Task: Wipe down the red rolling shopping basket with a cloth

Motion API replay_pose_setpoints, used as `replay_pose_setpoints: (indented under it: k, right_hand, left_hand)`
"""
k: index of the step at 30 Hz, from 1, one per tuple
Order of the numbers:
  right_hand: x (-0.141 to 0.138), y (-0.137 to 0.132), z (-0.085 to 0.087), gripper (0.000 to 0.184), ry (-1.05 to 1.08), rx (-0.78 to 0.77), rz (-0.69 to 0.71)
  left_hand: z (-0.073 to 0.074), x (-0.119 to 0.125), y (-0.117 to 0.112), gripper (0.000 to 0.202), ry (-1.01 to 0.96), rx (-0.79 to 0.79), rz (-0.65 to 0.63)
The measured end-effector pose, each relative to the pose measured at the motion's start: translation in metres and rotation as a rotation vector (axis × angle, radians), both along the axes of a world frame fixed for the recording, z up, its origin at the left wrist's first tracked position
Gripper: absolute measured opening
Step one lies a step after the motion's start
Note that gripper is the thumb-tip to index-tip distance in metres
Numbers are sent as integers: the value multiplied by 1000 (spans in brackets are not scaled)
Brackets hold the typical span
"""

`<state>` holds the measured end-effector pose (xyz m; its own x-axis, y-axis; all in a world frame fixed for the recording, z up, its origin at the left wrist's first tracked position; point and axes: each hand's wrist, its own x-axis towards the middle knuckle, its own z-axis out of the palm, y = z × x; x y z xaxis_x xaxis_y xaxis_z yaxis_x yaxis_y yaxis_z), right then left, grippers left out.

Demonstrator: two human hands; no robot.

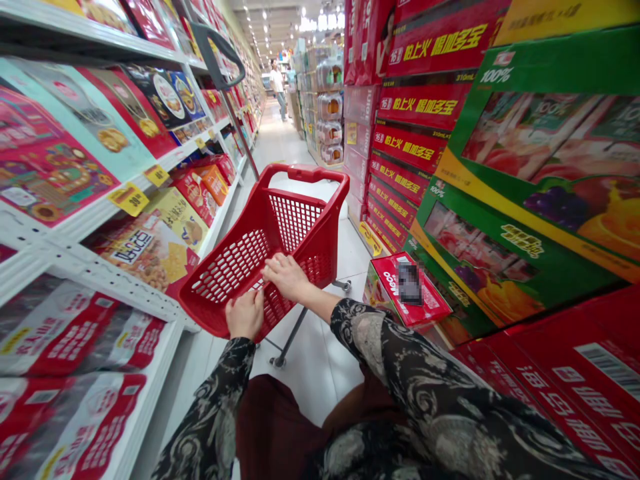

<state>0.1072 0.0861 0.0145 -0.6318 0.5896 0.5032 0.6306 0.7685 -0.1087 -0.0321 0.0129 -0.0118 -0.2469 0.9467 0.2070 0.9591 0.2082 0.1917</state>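
A red plastic shopping basket (235,267) with perforated walls stands in front of me, tilted, on grey legs with small castors (278,361). From its far side a long pole rises to a dark grey loop handle (219,57). My left hand (245,315) is closed on the basket's near side, thumb upward. Just beyond it, my right hand (287,277) lies palm down with fingers curled over the same side. The hands are close together. No goods show inside the basket. Both forearms are in black patterned sleeves.
Shelves of boxed snacks (165,233) with yellow price tags line the left. Stacked red drink cases (410,147) and green juice cartons (470,240) flank the right. A red box (433,303) juts out low there. A person (277,83) is far down the aisle.
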Motion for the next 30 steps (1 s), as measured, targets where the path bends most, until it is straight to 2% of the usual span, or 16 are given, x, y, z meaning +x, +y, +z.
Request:
replay_pose_setpoints:
  k: [4, 7, 10, 14, 17, 20, 25, 27, 30]
  right_hand:
    - [-5, -4, -27, 28, -34, 97, 61]
    - [9, 9, -31, 32, -17, 151, 103]
    - [38, 34, -22, 33, -13, 146, 43]
    - [83, 69, 2, 35, -2, 101, -156]
    - [103, 84, 15, 40, 61, 100, -311]
    - [101, 81, 11, 41, 97, 125, -309]
    - [71, 52, -11, 32, 16, 185, -75]
    - [65, 43, -8, 32, 6, 193, -44]
    - [60, 36, 10, 31, 14, 167, -57]
  left_hand:
    - [-1, -3, -5, 40, 68, 93, -46]
    - [1, -7, -6, 41, 63, 136, -56]
    - [1, -10, -7, 39, 25, 161, -57]
    - [0, -15, -10, 35, -5, 193, -66]
    - [-1, -21, -13, 34, -1, 202, -87]
    - [-2, -27, -14, 34, 11, 208, -90]
    - [-3, -35, -15, 35, 36, 199, -96]
    - [-3, -38, -16, 35, 30, 186, -111]
    - [-3, -39, -17, 36, 31, 185, -119]
